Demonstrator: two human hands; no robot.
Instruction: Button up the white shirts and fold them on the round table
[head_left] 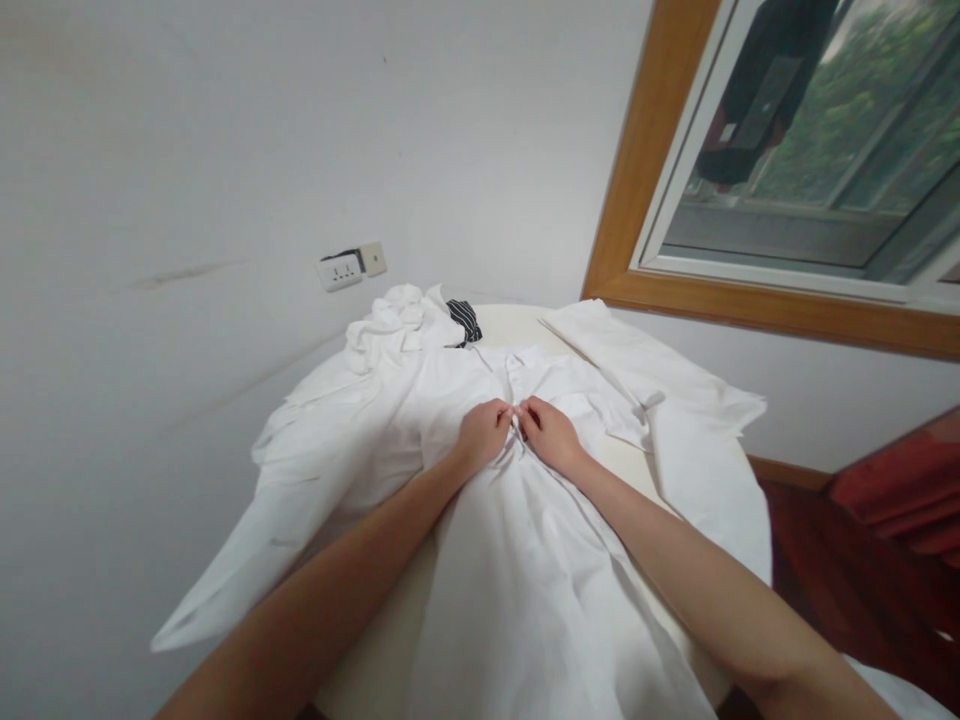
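Observation:
A white button-front shirt (517,580) lies spread on a cream round table (622,465), its lower part draping toward me and one sleeve (247,560) hanging over the left edge. My left hand (485,428) is closed in a pinch on the shirt's front opening. Close beside it, the fingertips nearly touching, my right hand (550,430) pinches the same strip of cloth. The fingers hide whatever small part lies between them. Above the hands the collar end of the shirt lies flat, with the front strip running up its middle.
Crumpled white cloth (397,325) and a black striped cloth (465,322) sit at the table's back left. Folded white cloth (660,365) lies at the right. Behind stand a wall with a socket (340,271) and a wood-framed window (750,300). Red fabric (907,490) is at far right.

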